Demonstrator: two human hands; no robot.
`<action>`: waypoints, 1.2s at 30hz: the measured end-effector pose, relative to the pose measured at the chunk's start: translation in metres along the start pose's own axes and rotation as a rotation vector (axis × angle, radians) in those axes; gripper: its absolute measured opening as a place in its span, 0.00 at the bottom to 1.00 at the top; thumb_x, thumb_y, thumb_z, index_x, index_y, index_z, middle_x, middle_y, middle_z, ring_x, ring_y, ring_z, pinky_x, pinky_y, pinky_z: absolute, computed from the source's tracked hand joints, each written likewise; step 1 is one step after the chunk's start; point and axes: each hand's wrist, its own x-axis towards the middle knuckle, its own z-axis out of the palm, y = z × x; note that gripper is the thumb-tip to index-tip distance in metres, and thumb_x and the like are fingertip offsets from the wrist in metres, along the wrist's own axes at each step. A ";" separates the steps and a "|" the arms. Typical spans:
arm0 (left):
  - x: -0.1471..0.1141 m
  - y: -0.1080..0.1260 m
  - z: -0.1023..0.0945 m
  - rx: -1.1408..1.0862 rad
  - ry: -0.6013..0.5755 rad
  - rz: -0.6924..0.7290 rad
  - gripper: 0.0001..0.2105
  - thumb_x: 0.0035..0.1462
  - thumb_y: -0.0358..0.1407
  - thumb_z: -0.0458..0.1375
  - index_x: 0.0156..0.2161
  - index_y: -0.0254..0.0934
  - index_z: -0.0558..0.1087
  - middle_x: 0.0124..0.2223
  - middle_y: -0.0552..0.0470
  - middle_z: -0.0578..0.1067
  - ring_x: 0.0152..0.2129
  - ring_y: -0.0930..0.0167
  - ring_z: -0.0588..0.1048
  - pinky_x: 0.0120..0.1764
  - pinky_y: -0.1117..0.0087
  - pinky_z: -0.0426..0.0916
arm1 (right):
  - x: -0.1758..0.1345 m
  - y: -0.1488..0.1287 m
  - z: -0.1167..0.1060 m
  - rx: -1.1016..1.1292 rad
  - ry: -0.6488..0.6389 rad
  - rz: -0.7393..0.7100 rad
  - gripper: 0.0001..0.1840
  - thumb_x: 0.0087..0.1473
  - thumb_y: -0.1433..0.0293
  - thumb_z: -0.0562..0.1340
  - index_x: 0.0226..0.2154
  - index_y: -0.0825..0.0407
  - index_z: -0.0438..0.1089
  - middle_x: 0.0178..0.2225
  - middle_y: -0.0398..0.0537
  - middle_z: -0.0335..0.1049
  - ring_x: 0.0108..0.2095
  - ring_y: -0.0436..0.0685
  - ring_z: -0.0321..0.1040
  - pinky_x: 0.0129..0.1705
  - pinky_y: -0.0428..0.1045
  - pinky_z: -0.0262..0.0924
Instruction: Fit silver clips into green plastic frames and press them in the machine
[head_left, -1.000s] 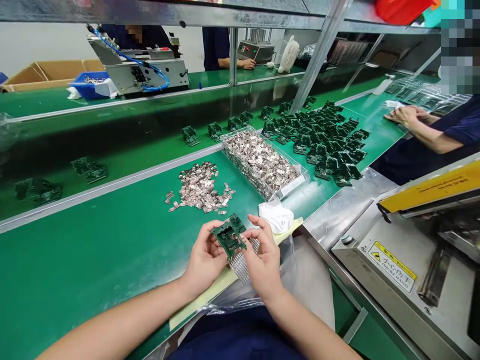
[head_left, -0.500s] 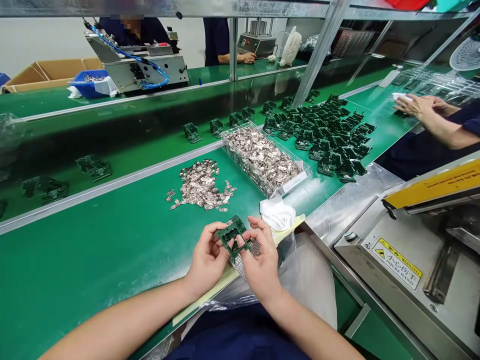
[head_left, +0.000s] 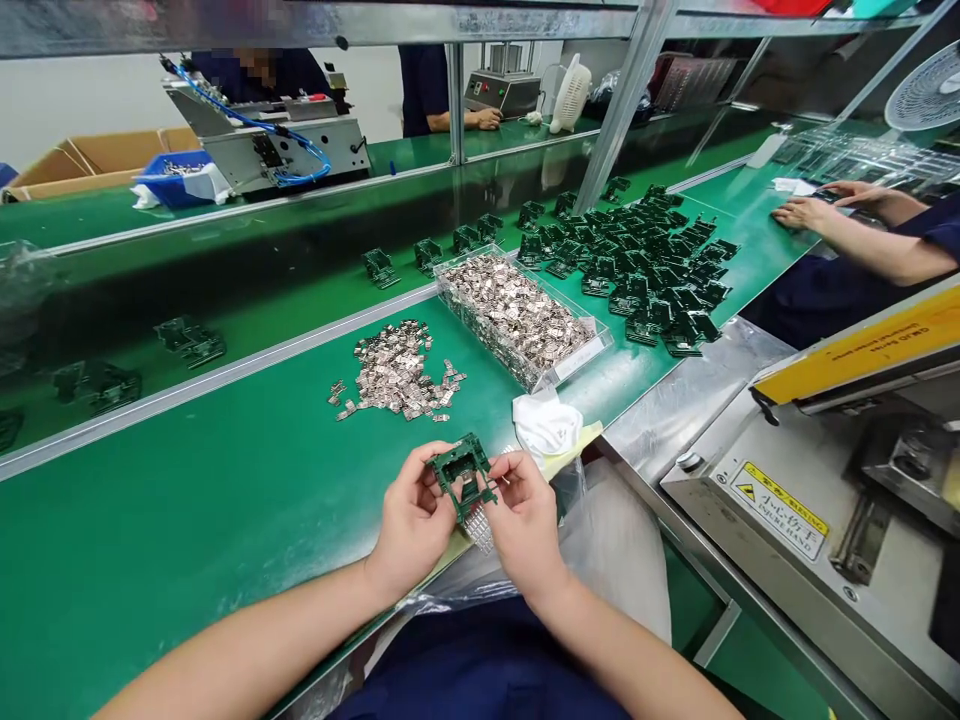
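A dark green plastic frame with an open middle (head_left: pixel 464 466) is held between my two hands above the table's front edge. My left hand (head_left: pixel 415 510) grips its left side, thumb in front. At its right side, my right hand (head_left: pixel 522 510) has fingers and thumb closed on the frame's edge. Below the frame lies a sheet of small metal pieces in rows (head_left: pixel 478 530), partly covered by my hands. Beyond my hands a loose pile of small metal clips (head_left: pixel 397 370) lies on the green mat. A clear box (head_left: pixel 574 375) full of similar clips stands to its right.
Many green frames (head_left: pixel 637 265) lie heaped behind the box. A white cloth (head_left: pixel 547 425) rests at the front edge. On the right stands a machine with a warning label (head_left: pixel 780 508). A co-worker's hands (head_left: pixel 806 212) are at the far right. A metal post (head_left: pixel 619 110) rises behind.
The frame has tilted so that its opening faces me more. My right hand's raised fingers have curled in toward it. The co-worker's hands at right have shifted lower.
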 end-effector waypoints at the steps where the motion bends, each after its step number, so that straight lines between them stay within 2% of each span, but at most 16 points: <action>1: 0.000 0.001 0.002 0.000 0.002 0.002 0.12 0.54 0.35 0.63 0.44 0.38 0.70 0.36 0.51 0.76 0.32 0.73 0.76 0.35 0.76 0.73 | -0.001 0.000 -0.001 -0.001 0.004 0.001 0.09 0.47 0.72 0.65 0.27 0.50 0.62 0.27 0.41 0.62 0.28 0.51 0.60 0.29 0.45 0.61; 5: -0.004 0.005 0.011 -0.003 -0.022 -0.020 0.13 0.53 0.36 0.63 0.43 0.37 0.70 0.36 0.51 0.76 0.31 0.72 0.76 0.33 0.75 0.74 | -0.006 0.001 -0.008 0.067 0.016 0.044 0.12 0.48 0.69 0.67 0.26 0.50 0.60 0.25 0.39 0.59 0.25 0.49 0.58 0.27 0.44 0.60; 10: -0.007 0.008 0.024 0.017 -0.108 -0.044 0.13 0.53 0.37 0.64 0.43 0.36 0.69 0.36 0.50 0.76 0.30 0.72 0.76 0.34 0.72 0.75 | -0.013 -0.006 -0.021 0.121 0.065 0.060 0.17 0.48 0.64 0.69 0.27 0.50 0.59 0.25 0.38 0.58 0.24 0.49 0.58 0.26 0.44 0.62; 13: -0.003 0.008 0.033 0.035 -0.149 -0.050 0.15 0.52 0.38 0.64 0.44 0.37 0.69 0.35 0.51 0.74 0.29 0.72 0.74 0.33 0.71 0.74 | -0.018 -0.005 -0.043 0.029 0.143 -0.019 0.14 0.51 0.61 0.67 0.32 0.50 0.63 0.29 0.41 0.63 0.29 0.51 0.63 0.31 0.46 0.64; 16: 0.006 0.000 0.042 0.044 -0.104 -0.011 0.18 0.52 0.41 0.65 0.45 0.37 0.68 0.35 0.52 0.73 0.30 0.72 0.74 0.36 0.70 0.74 | -0.025 0.008 -0.070 -0.119 0.271 -0.040 0.14 0.55 0.57 0.64 0.33 0.51 0.66 0.30 0.43 0.66 0.31 0.52 0.64 0.34 0.47 0.64; 18: 0.013 -0.009 0.047 0.054 -0.074 0.037 0.18 0.51 0.43 0.64 0.44 0.37 0.68 0.35 0.51 0.73 0.31 0.71 0.74 0.37 0.70 0.73 | -0.027 0.023 -0.080 -0.197 0.226 0.019 0.18 0.55 0.54 0.62 0.30 0.52 0.67 0.26 0.43 0.65 0.27 0.52 0.62 0.29 0.47 0.62; 21: 0.019 -0.021 0.052 0.104 -0.106 0.065 0.17 0.52 0.43 0.64 0.44 0.37 0.68 0.37 0.50 0.73 0.33 0.71 0.75 0.38 0.70 0.72 | -0.025 0.042 -0.080 -0.235 0.100 0.052 0.21 0.55 0.51 0.61 0.27 0.52 0.67 0.22 0.43 0.65 0.24 0.52 0.60 0.26 0.47 0.58; 27: 0.021 -0.028 0.050 0.090 -0.123 0.038 0.18 0.52 0.43 0.64 0.44 0.37 0.67 0.35 0.51 0.74 0.32 0.71 0.74 0.37 0.71 0.72 | -0.022 0.054 -0.062 -0.246 0.139 -0.020 0.22 0.58 0.54 0.59 0.21 0.51 0.62 0.20 0.40 0.61 0.22 0.50 0.58 0.26 0.46 0.56; 36: 0.020 -0.033 0.044 0.130 -0.119 0.021 0.18 0.53 0.41 0.64 0.47 0.38 0.67 0.36 0.52 0.73 0.30 0.73 0.73 0.36 0.72 0.71 | -0.031 0.076 -0.071 -0.423 0.077 -0.142 0.22 0.61 0.55 0.52 0.21 0.50 0.61 0.23 0.44 0.61 0.26 0.54 0.60 0.31 0.49 0.57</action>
